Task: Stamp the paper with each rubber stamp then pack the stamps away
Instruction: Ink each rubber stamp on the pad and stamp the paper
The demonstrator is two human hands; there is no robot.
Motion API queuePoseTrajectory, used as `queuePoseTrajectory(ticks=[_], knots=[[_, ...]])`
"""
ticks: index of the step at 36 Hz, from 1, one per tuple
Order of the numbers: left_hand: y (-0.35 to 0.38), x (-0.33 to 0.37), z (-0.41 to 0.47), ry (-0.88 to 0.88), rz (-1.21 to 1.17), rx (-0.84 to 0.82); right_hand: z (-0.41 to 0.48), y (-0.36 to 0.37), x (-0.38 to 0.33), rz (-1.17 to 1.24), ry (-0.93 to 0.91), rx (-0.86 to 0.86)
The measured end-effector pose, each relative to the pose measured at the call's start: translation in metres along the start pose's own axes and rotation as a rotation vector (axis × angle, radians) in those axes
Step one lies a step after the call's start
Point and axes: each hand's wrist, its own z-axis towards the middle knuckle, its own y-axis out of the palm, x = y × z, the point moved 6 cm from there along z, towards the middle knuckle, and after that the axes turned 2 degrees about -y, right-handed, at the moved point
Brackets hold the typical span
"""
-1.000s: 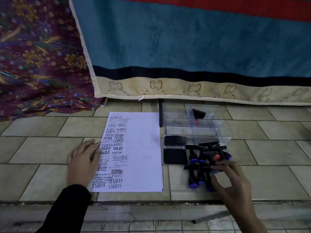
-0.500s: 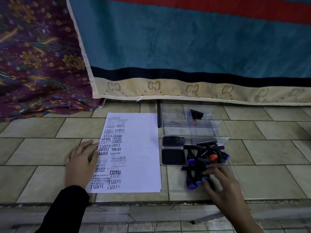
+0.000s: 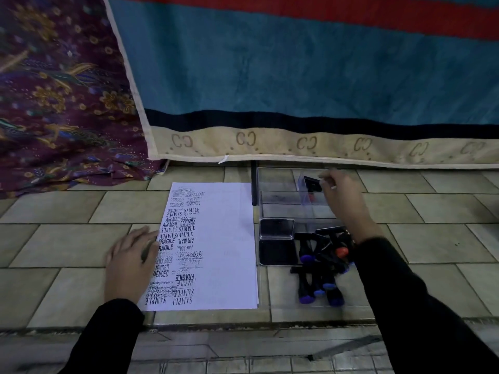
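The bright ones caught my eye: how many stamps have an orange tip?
2. One stamp lies in the pile right of the ink pad; the other stamp is in the clear box, by the right hand. The pile may hide more.

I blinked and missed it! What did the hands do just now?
The right hand left the pile of stamps and reached away to the clear box, its fingers now by the black stamp standing inside. Whether it carries anything is unclear. The left hand stayed flat on the edge of the paper; paper, ink pad and box did not move.
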Motion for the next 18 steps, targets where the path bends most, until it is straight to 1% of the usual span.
queuePoseTrajectory(ticks=[5,7,12,18], knots=[[0.0,0.001,-0.001,-0.008,-0.01,0.003,0.041,0.032,0.019,-0.332,0.195,-0.236],[-0.001,0.001,-0.002,-0.006,-0.013,-0.003,0.047,0.039,0.021,-0.405,0.239,-0.313],[-0.001,0.001,-0.001,-0.006,-0.012,-0.012,0.05,0.042,0.023,-0.317,0.337,-0.295],[-0.001,0.0,-0.001,-0.014,-0.003,-0.016,0.044,0.047,0.023,-0.307,0.422,-0.312]])
